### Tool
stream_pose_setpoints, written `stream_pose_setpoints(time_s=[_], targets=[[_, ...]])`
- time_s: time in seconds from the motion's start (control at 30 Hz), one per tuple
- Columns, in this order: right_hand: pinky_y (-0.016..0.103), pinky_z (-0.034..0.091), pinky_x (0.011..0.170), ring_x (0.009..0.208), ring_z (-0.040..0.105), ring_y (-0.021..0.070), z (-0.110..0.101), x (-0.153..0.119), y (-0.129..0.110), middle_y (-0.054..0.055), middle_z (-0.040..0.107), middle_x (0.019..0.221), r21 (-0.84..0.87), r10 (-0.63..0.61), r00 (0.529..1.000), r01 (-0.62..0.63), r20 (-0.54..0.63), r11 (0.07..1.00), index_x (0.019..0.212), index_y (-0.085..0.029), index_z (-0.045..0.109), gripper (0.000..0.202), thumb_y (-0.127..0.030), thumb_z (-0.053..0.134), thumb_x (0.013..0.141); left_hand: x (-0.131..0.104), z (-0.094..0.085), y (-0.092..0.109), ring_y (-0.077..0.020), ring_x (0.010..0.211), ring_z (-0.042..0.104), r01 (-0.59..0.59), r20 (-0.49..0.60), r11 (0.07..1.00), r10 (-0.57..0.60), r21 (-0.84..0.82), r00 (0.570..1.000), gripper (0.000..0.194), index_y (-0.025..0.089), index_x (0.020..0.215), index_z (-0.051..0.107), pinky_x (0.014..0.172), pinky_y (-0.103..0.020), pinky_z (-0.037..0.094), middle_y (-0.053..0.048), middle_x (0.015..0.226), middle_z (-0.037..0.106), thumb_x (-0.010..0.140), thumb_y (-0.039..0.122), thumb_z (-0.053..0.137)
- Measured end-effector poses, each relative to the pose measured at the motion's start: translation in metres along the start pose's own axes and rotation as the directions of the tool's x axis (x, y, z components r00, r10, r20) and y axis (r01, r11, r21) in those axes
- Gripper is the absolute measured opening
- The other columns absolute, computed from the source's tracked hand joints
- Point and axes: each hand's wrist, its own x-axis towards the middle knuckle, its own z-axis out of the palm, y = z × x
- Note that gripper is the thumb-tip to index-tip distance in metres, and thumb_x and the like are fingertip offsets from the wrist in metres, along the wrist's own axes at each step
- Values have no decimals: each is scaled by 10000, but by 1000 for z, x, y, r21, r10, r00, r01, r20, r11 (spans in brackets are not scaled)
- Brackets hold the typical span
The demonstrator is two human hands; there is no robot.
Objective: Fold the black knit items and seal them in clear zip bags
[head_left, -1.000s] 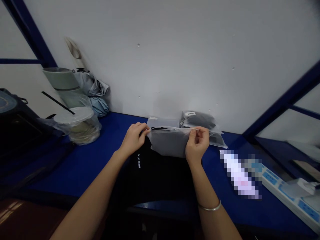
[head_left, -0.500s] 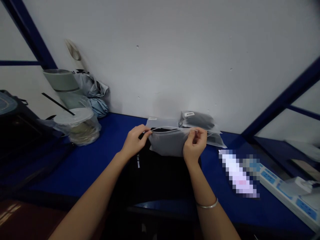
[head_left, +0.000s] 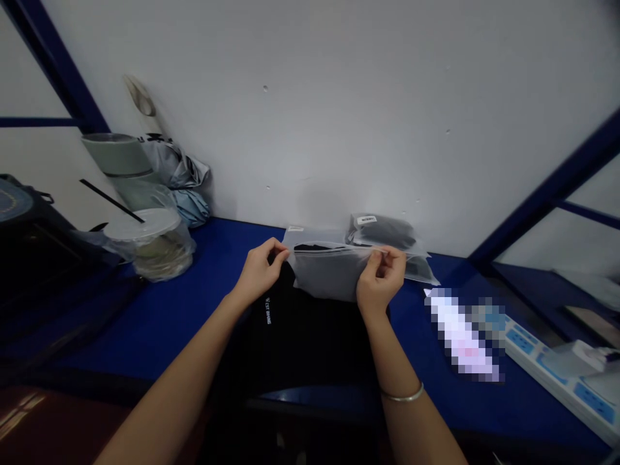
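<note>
A frosted plastic zip bag (head_left: pixel 329 278) is stretched between my hands, its top edge slightly parted and something black showing inside. My left hand (head_left: pixel 259 271) pinches its upper left corner between thumb and forefinger. At the upper right end, my right hand (head_left: pixel 380 281) grips the rim with fingers curled. Under the bag lies a black item (head_left: pixel 310 342) with white lettering along its left side. Just behind the bag another frosted sheet or bag (head_left: pixel 310 236) with a small label is partly hidden.
More frosted bags with dark contents (head_left: pixel 387 231) lie against the wall. A lidded cup with a straw (head_left: pixel 162 255), a grey-green tumbler (head_left: pixel 119 158) and a folded umbrella (head_left: pixel 191 206) stand left. At right are a pixelated bright object (head_left: pixel 460 336) and a power strip (head_left: pixel 527 349).
The bag has shifted slightly right and up with my right hand. My left hand's fingers now sit at the very corner of the bag.
</note>
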Motion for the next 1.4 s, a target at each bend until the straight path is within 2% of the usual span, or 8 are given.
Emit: stream_pose_setpoints(time_s=[0.27,0.5,0.8,1.0,1.1,1.2,1.3,1.4], targets=[[206,435,526,613,544,94,0,-1,2,-3,515,701,-33,-70,997,69,-35,997,815,-183,488,45,-214,457,806,1,1,-2,-103,555,517,65,113,998,-66,12,991,88,178,714,495,548,-218,386,26,595,549,789,206,457],[293,461,685,785,556,142,3,-4,5,44,540,850,38,-206,976,204,65,978,942,-198,501,193,-126,422,781,-9,8,4,-85,439,491,95,-127,995,-90,35,988,77,184,839,452,486,-182,368,55,522,508,839,207,378],[369,379,757,711,518,168,-1,0,-14,-6,586,583,-87,-189,842,268,505,960,557,-201,564,207,-316,584,727,-16,12,2,-89,564,592,-213,-305,944,286,251,908,126,176,826,527,530,-162,423,-1,685,634,832,192,402],[415,372,864,963,479,229,-1,-2,-15,33,613,1052,-59,-111,547,285,830,957,1113,-216,542,539,-295,664,594,-16,14,-2,-88,527,599,-389,-222,870,461,302,859,156,171,850,557,523,-163,436,-3,671,652,835,164,402],[386,403,822,878,502,208,-3,-2,-18,24,646,927,-34,-140,532,304,835,952,1024,-202,582,394,-223,607,632,-18,13,-2,-91,555,600,-410,-226,871,472,273,852,149,170,841,564,537,-170,441,-13,696,651,831,182,416],[393,389,839,837,512,199,-4,-2,-22,21,656,844,-26,-282,658,417,699,909,886,-197,607,230,-183,572,660,-19,9,1,-100,576,582,-315,-371,935,354,162,859,177,163,879,547,560,-197,446,-22,719,624,833,268,412],[436,326,921,918,515,210,-4,-4,-22,18,663,927,-75,-438,746,542,501,837,898,-211,595,242,-135,536,675,-13,3,5,-89,486,505,-35,-510,997,-6,-70,860,322,155,738,535,513,-205,417,1,588,537,856,374,331],[470,261,977,1000,513,211,-1,-8,-18,4,664,977,-96,-547,712,643,440,760,899,-228,588,288,-85,466,682,-5,2,9,-91,391,456,345,-162,869,-421,-355,892,486,153,544,497,425,-207,378,6,446,463,832,495,308]])
